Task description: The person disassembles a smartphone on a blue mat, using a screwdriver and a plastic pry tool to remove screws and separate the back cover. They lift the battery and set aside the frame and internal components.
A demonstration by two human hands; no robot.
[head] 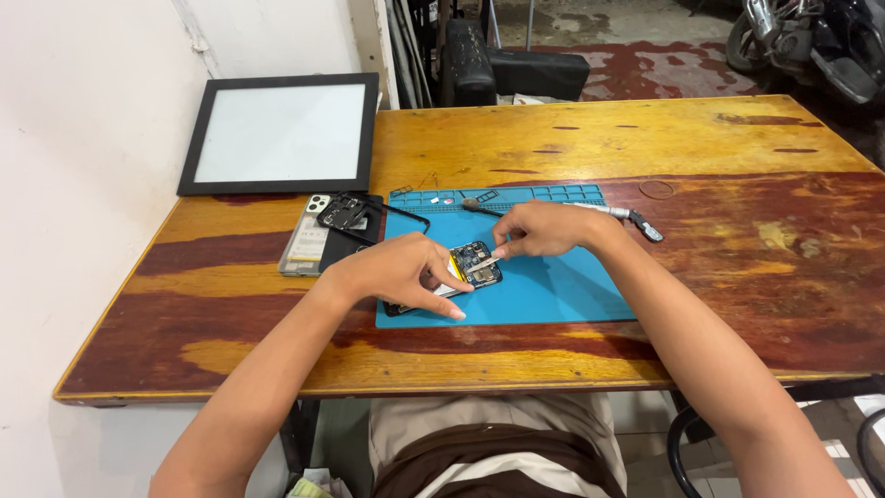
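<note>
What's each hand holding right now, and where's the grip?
Right hand pinches a thin tool at its upper end; left hand steadies the opened phone at its left edge.

An opened smartphone (470, 265) lies flat on the near-left part of the blue mat, circuit board and yellow-edged battery exposed, partly hidden.

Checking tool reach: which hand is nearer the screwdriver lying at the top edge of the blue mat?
Right. The right hand lies just below the screwdriver, nearly touching; the left hand is farther down-left, on the opened phone.
</note>
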